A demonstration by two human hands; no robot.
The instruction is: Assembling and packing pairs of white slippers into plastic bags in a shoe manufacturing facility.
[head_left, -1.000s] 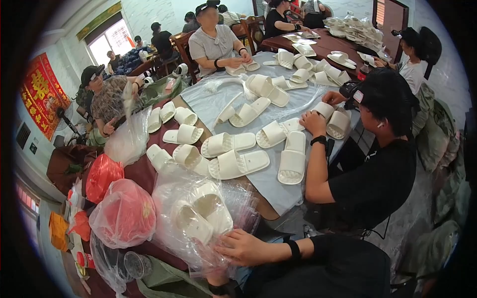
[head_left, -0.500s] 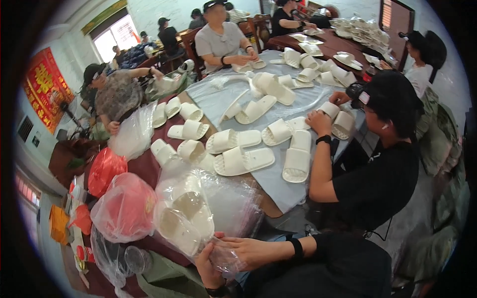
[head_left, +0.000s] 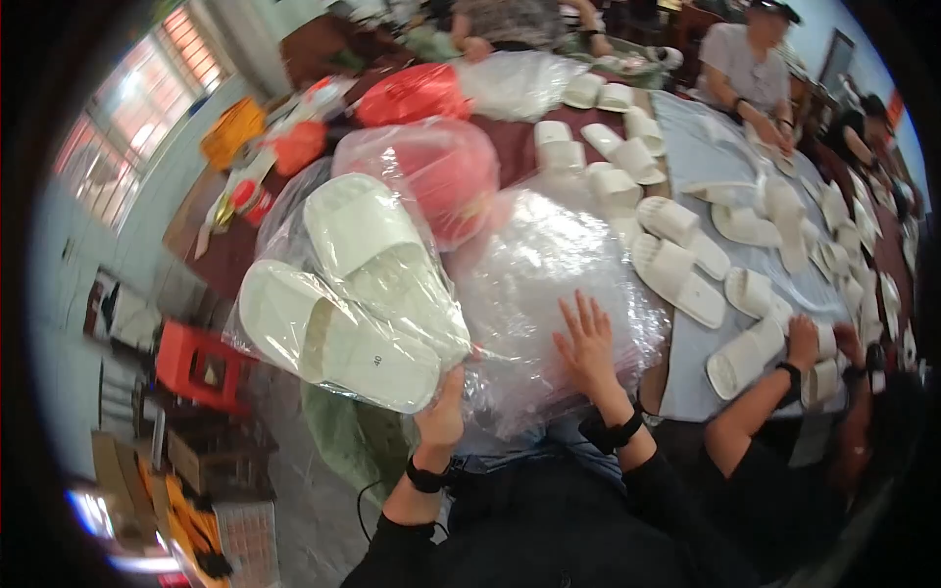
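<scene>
- The left hand (head_left: 443, 407) is closed around the bottom edge of a clear bag of white slippers (head_left: 353, 289). It holds the bag up in the air, off the table.
- A moment ago that bag lay low on the table in front of the person. Now it is lifted and tipped to the left, with the two slippers side by side inside it.
- The right hand (head_left: 586, 343) is open and flat, with its fingers spread. It rests on top of a pile of clear plastic bags (head_left: 559, 284) on the table, just beside the lifted bag.
- Half a second ago the right hand was closed on crumpled plastic near the person's lap. Now it grips nothing.
- The view has swung round too. The window is now at the upper left, and a red stool (head_left: 201, 365) shows on the floor at the left.
- A red bag (head_left: 446, 167) inside clear plastic sits behind the lifted bag.
- Many loose white slippers (head_left: 676, 274) lie in rows on the table (head_left: 686, 382) to the right.
- Another person's hand (head_left: 802, 338) reaches for slippers at the right edge of the table.
</scene>
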